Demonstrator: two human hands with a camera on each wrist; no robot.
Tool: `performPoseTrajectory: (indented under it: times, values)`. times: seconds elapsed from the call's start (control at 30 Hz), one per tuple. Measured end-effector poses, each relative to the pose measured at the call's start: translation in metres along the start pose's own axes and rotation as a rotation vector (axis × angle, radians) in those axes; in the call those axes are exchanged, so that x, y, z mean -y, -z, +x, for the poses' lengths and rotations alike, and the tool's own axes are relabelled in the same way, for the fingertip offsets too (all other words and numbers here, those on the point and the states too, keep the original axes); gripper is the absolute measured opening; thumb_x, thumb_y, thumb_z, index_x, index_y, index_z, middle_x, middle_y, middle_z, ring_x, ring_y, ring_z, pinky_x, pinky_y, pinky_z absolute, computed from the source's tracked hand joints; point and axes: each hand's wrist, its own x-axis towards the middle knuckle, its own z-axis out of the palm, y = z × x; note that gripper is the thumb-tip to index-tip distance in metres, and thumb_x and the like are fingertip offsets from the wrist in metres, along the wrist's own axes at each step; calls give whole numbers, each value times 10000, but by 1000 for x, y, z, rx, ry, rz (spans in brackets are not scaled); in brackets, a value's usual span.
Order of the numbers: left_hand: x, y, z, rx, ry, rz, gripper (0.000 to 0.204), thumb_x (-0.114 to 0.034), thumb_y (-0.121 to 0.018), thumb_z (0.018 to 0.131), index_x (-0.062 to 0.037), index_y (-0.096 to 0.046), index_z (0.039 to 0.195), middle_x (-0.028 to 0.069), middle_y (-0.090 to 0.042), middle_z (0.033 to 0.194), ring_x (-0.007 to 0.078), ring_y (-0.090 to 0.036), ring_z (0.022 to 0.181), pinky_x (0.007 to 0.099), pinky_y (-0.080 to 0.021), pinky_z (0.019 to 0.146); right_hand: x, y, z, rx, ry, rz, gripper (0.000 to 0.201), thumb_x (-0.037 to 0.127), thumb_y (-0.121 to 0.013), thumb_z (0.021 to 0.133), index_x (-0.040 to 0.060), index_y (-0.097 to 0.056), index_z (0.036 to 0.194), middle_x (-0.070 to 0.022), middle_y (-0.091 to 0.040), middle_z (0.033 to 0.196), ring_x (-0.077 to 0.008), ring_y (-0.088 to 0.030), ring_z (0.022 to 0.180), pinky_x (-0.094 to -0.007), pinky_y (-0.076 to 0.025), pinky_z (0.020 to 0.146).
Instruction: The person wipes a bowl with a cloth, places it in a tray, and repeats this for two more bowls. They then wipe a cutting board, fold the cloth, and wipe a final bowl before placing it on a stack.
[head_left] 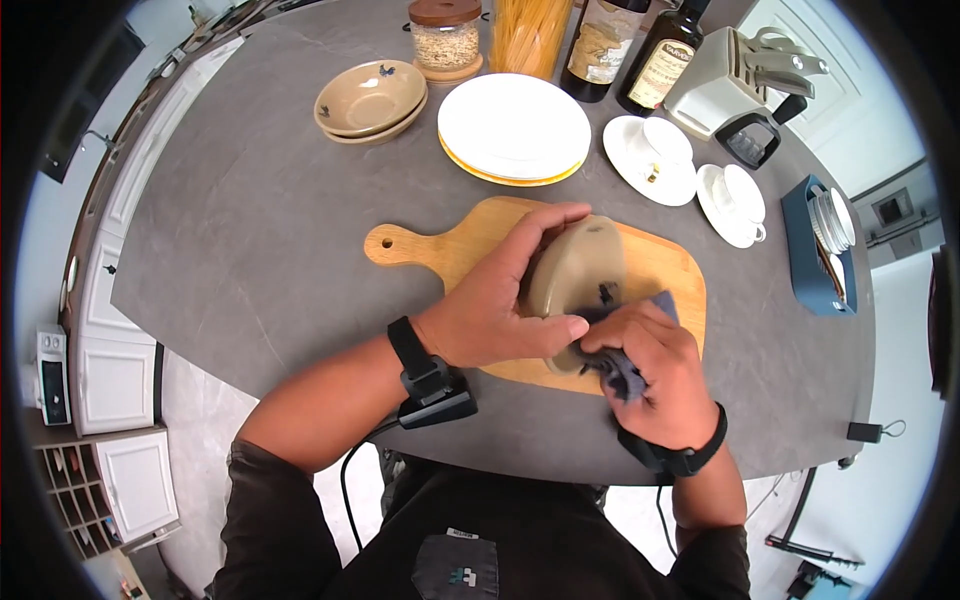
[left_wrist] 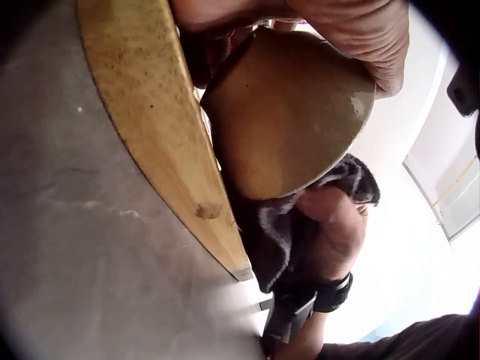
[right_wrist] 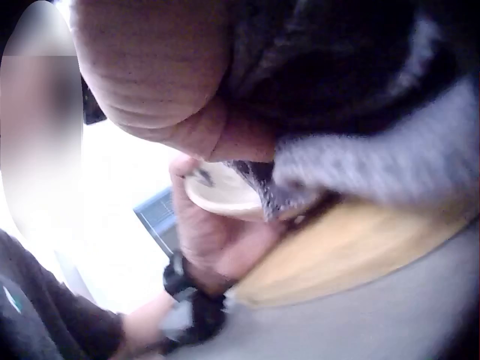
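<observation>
A beige bowl [head_left: 572, 270] is tilted on its side over the wooden cutting board [head_left: 480, 225]. My left hand [head_left: 500, 300] grips it by the rim, thumb on the near edge and fingers behind. In the left wrist view the bowl's rounded outside [left_wrist: 285, 112] faces the camera, close beside the board's edge [left_wrist: 165, 135]. With my right hand [head_left: 655, 365] I hold a bunched dark grey cloth [head_left: 625, 378] against the bowl's inner side near the rim. The cloth [right_wrist: 375, 165] fills much of the right wrist view, and the bowl [right_wrist: 225, 191] shows behind it.
Two stacked beige bowls [head_left: 370, 100] and a stack of plates [head_left: 515, 125] stand behind the board. To the right are white cups on saucers [head_left: 650, 165], a toaster [head_left: 710, 85] and a blue dish holder [head_left: 820, 250]. Bottles [head_left: 665, 60] and jars [head_left: 445, 45] line the back.
</observation>
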Motion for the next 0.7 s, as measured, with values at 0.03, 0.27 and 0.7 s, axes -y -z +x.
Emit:
performPoseTrajectory:
  times: [0.03,0.27,0.7]
  values:
    - [1,1,-1,-4,0,2,1008,-262,-867,876,-45,-303,1683,126,-463,1594,234,-469,1484,412,-370,1266,3,-1,-1,-11,-30,128,408,-109,-723,633,23,-706,1019,-145,-741,960,-389,-708,938,-456,-564,826]
    - [2,-1,-1,65,24,-20,876,-152,-814,924,-22,-336,1648,128,-479,1592,238,-482,1489,432,-389,1263,-8,-15,4,-180,89,-152,438,-110,-721,628,27,-694,1042,-143,-747,1014,-378,-720,991,-472,-560,865]
    - [-9,-4,2,71,102,-206,986,-310,-858,907,-53,-287,1669,146,-472,1586,251,-475,1489,433,-384,1254,-21,-8,2,-34,128,181,472,-100,-771,633,52,-718,1077,-94,-751,1030,-351,-729,1033,-425,-545,920]
